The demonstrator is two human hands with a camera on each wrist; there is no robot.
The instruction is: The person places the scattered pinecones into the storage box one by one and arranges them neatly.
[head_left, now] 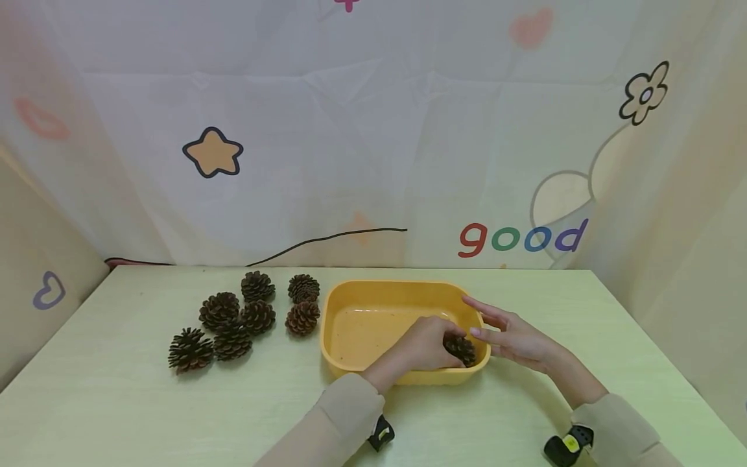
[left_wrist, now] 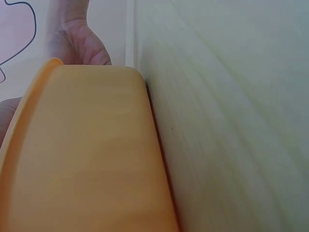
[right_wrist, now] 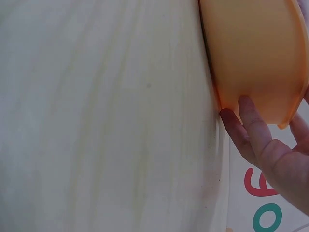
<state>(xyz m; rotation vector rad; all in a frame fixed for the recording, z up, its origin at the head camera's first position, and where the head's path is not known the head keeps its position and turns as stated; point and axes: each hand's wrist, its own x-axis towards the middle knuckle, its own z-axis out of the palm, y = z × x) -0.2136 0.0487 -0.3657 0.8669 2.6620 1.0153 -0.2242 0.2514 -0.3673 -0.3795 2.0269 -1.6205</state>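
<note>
And here's the left hand (head_left: 425, 344), down inside the yellow tub (head_left: 393, 283) at its right end, its fingers curled round a pine cone (head_left: 460, 350). Thumb near the front wall, fingertips on the far side, a narrow hold, and the dark scales show between them. Whether the cone rests on the tub floor, the pictures won't tell; the left wrist view has mostly tub wall.

Over on the right, the right hand (head_left: 519, 340) has its fingers spread and nearly straight, against the tub's right end, fingertips at the rim and on the outer wall.

Now, how does that cone handle? Light, I'd judge, dry and woody, stiff in the core but brittle at the scale tips. Slippery? Hardly; those rough edges should catch on skin and may prickle. Best hold is around the broad middle, thumb opposite the fingers, gentle pressure; squeeze a single scale and it could snap.

The tub looks like thin, smooth plastic, light enough to slide on the worktop (head_left: 117, 402) if knocked, so a palm or fingers on the rim make sense. Off to the left, seven more pine cones (head_left: 219, 311) lie on the worktop, several touching, scales splayed, and each would ask for that same round-the-body grip.
</note>
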